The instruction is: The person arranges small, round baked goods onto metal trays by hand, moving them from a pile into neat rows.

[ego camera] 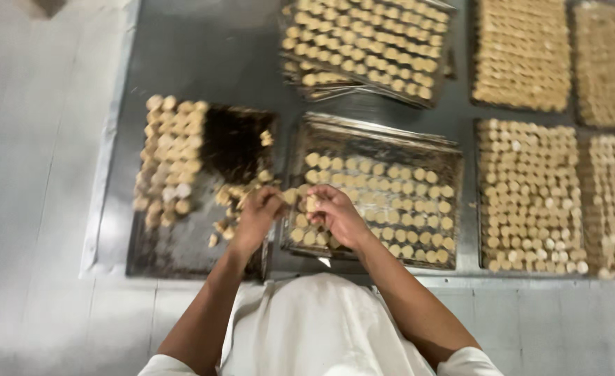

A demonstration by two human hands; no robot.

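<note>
Both hands are pinching small cookies: left hand (pixel 257 212) beside a half-emptied dark tray (pixel 234 143), right hand (pixel 335 212) above a fuller tray (pixel 453 157); filled trays (pixel 523 56) lying beyond.

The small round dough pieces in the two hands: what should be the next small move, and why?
Probably set the dough pieces held between the left hand and right hand down into the near left corner of the middle tray. Both hands hover just there, the tray's rows look unfinished at that side, and the dark tray at left is partly emptied.
</note>
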